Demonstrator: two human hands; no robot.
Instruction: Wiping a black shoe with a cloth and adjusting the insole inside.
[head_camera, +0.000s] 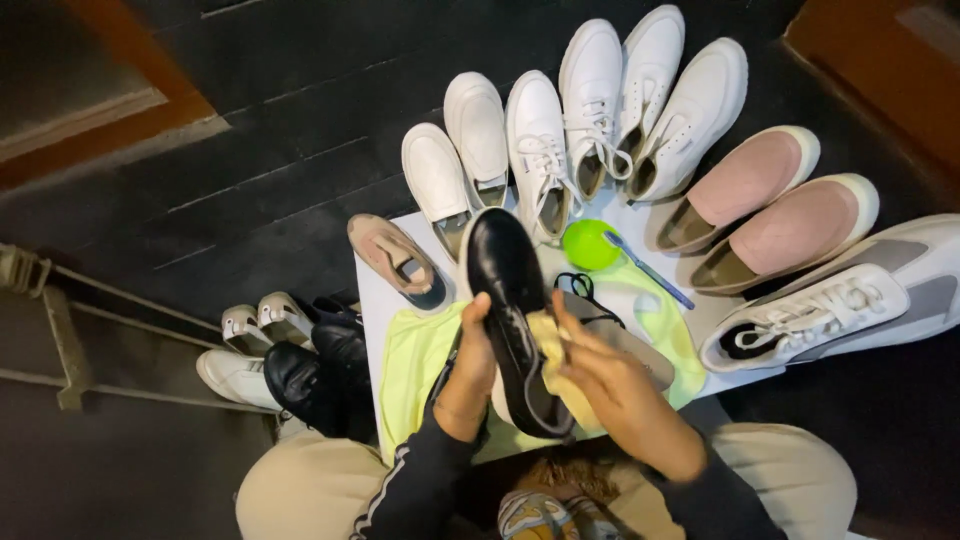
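The left hand (470, 365) is closed around the side of a black leather shoe (510, 310), thumb up along its edge, holding it raised above the person's lap with the toe pointing away. The right hand (610, 385) is curled around a pale yellow cloth (550, 350) and presses it against the shoe's inner side near the opening.

Under the shoe lies a lime-yellow cloth (415, 360) spread over a white sheet (375, 300) on the dark floor (250, 130). Just beyond the shoe's toe sits a round bright green tin (590, 244), with a blue-handled brush (650, 270) beside it.

Shoes fan out around the sheet: a tan sneaker (398, 262) at left, two white slip-ons (455, 160), three white lace-up shoes (620, 100), two pink slip-ons (770, 200), and a white and grey sneaker (850, 300) at right. To the person's left, black shoes (315, 375) and white shoes (250, 340) rest together on the floor.
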